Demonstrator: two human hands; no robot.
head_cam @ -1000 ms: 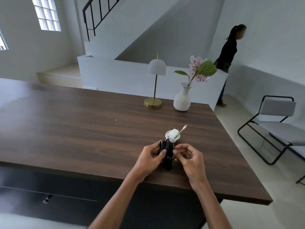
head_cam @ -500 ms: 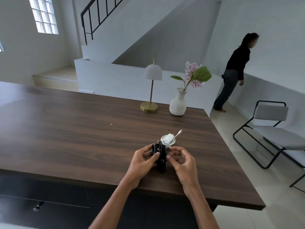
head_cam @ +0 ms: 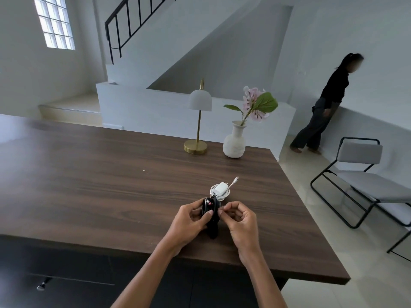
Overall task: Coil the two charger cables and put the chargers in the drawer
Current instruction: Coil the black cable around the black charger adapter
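Note:
A black charger (head_cam: 210, 210) with its dark cable wound around it is held just above the dark wooden table (head_cam: 89, 185). My left hand (head_cam: 188, 221) grips the black charger's body from the left. My right hand (head_cam: 239, 221) pinches the black cable against the charger's right side. Right behind it a white charger (head_cam: 219, 188) lies on the table inside its own coiled white cable, whose plug end (head_cam: 235, 180) sticks out to the upper right. Below the table's front edge, a dark drawer front with a small metal knob (head_cam: 42, 285) shows at lower left.
A brass lamp with a white shade (head_cam: 198, 130) and a white vase with a pink flower (head_cam: 234, 143) stand at the table's far edge. A grey chair with a black frame (head_cam: 364, 181) is on the floor to the right. A person (head_cam: 322, 107) stands by the far wall.
The view has shifted a little. My hands keep working the black cable around the black charger. The person in the background has walked further right along the wall.

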